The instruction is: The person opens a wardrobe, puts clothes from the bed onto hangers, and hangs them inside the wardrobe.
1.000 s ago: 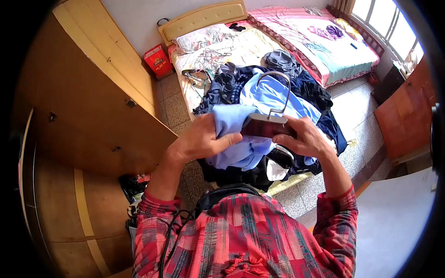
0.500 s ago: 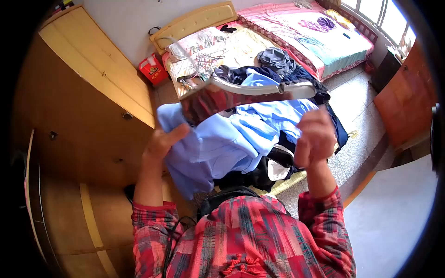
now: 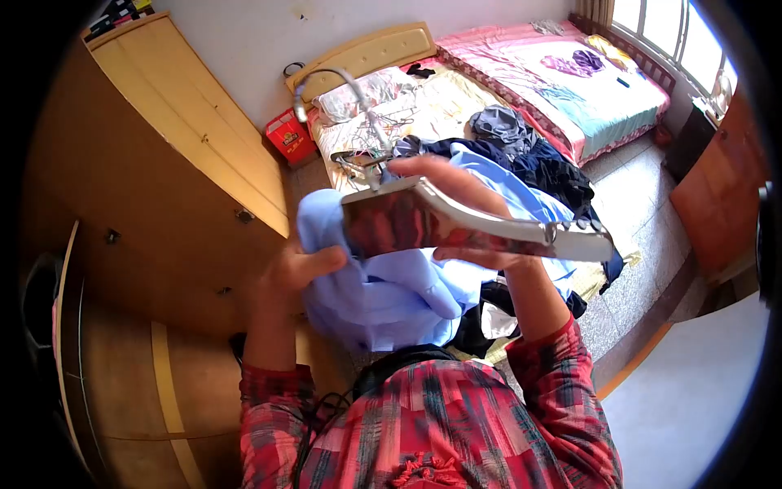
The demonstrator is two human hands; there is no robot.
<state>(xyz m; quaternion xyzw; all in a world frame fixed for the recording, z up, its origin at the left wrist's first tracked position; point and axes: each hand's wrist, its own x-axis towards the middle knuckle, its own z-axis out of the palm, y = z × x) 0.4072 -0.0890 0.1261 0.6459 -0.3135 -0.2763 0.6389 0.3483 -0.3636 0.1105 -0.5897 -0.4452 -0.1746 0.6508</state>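
Note:
A shiny clothes hanger (image 3: pixel 481 224) with a metal hook is held up in front of me, one end inside a light blue shirt (image 3: pixel 366 293). My left hand (image 3: pixel 303 265) is closed on the shirt at that end, thumb on top. My right hand (image 3: pixel 489 196) is behind the hanger's middle, fingers showing above it and thumb below; the hanger hides the palm. The rest of the shirt hangs below and spreads toward the bed.
Dark clothes (image 3: pixel 562 175) lie heaped on the near bed, with a grey garment (image 3: pixel 501 126) on top. A red box (image 3: pixel 291 137) stands between the bed and the wooden wardrobe (image 3: pixel 187 130) at left. Behind is a second bed (image 3: pixel 562 90). A pale panel (image 3: pixel 692 383) is at lower right.
My right hand has moved left, from beside the hanger to behind its middle. The hanger and shirt have shifted slightly right and down in view, and the hook now shows clearly.

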